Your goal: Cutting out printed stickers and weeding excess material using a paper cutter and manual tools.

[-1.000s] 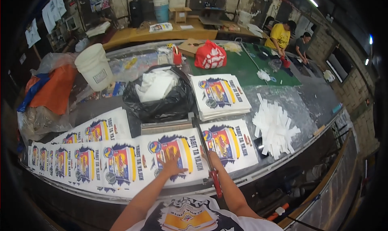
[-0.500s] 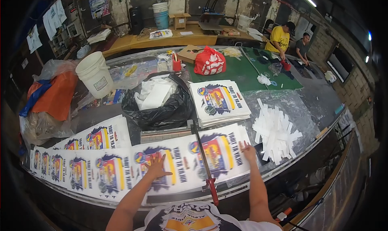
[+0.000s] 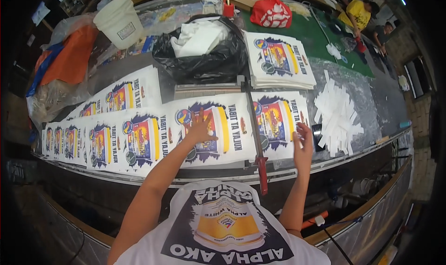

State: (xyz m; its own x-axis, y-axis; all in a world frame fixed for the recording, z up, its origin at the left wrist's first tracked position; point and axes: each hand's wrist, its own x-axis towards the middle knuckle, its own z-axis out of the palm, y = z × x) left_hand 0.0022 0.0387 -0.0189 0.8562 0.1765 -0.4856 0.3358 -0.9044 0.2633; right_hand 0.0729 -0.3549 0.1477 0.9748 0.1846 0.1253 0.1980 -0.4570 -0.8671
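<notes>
My left hand (image 3: 200,128) lies with fingers spread on a white printed sheet (image 3: 239,154), just left of a paper cutter's long blade arm (image 3: 254,119). The arm is lowered across the sheets, and its red handle (image 3: 263,174) points toward me. Right of the blade lies another printed sheet (image 3: 278,98). My right hand (image 3: 303,142) is at that sheet's right edge, fingers apart and slightly bent; whether they touch it I cannot tell. More printed sheets (image 3: 121,146) stretch out to the left, with others behind them.
Behind the cutter stand a black bag (image 3: 202,70) of white scraps and a stack of printed sheets (image 3: 281,81). White strips (image 3: 335,114) lie in a heap at right, beside a dark phone-like object (image 3: 318,137). A white bucket (image 3: 119,23) stands far left. Two people (image 3: 357,16) work far right.
The whole view has tilted downward, so the table sits higher in the picture. My right hand has drawn slightly back along the sheet's right edge. My left hand stays spread on its sheet.
</notes>
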